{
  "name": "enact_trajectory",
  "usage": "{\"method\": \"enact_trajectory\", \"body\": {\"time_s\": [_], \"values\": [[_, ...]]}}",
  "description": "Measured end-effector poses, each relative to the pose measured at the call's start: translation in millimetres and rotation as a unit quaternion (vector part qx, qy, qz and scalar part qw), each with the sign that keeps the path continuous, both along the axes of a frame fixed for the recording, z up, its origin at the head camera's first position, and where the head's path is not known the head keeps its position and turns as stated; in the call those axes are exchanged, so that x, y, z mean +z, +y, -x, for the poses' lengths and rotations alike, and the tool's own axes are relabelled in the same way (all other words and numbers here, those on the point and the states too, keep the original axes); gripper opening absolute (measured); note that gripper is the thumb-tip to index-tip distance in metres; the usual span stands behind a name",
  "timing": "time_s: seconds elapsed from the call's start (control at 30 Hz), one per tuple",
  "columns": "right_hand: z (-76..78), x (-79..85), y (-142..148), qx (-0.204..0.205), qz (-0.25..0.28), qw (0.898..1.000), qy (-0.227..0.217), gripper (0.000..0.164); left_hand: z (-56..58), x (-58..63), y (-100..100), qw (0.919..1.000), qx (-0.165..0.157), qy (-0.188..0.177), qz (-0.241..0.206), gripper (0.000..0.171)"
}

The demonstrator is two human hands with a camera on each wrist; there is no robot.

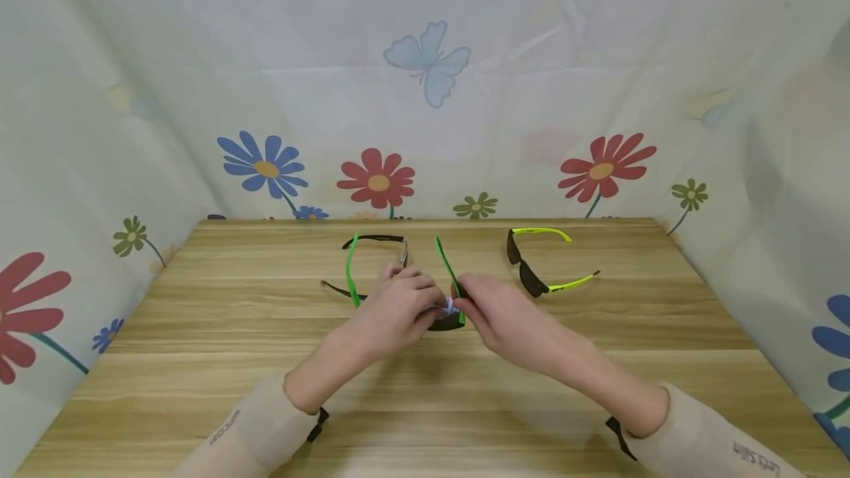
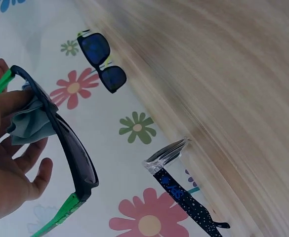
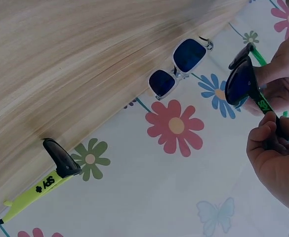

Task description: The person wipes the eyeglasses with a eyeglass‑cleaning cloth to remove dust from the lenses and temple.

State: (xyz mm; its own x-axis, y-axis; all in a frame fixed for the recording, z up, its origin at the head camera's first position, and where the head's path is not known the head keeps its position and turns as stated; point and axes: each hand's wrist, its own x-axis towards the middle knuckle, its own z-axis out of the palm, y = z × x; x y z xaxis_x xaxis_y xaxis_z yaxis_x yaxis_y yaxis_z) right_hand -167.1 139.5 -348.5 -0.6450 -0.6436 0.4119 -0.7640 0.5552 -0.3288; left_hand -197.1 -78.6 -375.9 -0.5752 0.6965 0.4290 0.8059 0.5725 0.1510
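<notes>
Both hands hold a pair of dark-lensed sunglasses with bright green temples (image 1: 350, 271) above the middle of the table. My left hand (image 1: 398, 308) pinches a light blue cloth (image 2: 33, 121) against one lens, with the thumb and fingers on either side. In the right wrist view, my right hand (image 3: 277, 158) grips the green-marked temple near its hinge. The temples are unfolded and point away from me in the head view. The left hand hides much of the front frame there.
Behind the left hand, sunglasses with a clear front and dark temples (image 1: 373, 237) lie on the wooden table (image 1: 232, 330). Sunglasses with yellow temples (image 1: 572, 284) lie unfolded at the back right. A flower-printed curtain (image 1: 319, 94) surrounds the table's back and sides.
</notes>
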Motion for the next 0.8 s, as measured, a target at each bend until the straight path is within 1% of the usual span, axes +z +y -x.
{"method": "enact_trajectory", "body": {"time_s": [0.13,0.23,0.47,0.57,0.8], "values": [[1.8,-1.1,1.6,-0.002,0.004,1.0,0.002,0.009,-0.9,0.5,-1.2,0.9995,-0.017,-0.026,0.0,0.005],[3.6,-3.1,3.6,-0.002,0.005,1.0,0.008,0.009,-1.9,1.0,-2.3,0.9991,-0.026,-0.031,0.009,0.004],[4.9,-4.3,9.2,-0.003,0.007,1.0,0.01,0.007,-2.2,0.6,-4.4,0.9991,-0.017,0.008,0.038,0.003],[5.2,-4.5,9.5,-0.003,0.002,1.0,0.007,0.006,-1.8,0.1,-4.6,0.9986,-0.019,0.014,0.047,0.003],[3.4,-4.2,4.5,0.001,-0.001,1.0,0.003,0.007,-0.9,-1.0,-2.3,0.9984,-0.03,0.025,0.041,0.004]]}}
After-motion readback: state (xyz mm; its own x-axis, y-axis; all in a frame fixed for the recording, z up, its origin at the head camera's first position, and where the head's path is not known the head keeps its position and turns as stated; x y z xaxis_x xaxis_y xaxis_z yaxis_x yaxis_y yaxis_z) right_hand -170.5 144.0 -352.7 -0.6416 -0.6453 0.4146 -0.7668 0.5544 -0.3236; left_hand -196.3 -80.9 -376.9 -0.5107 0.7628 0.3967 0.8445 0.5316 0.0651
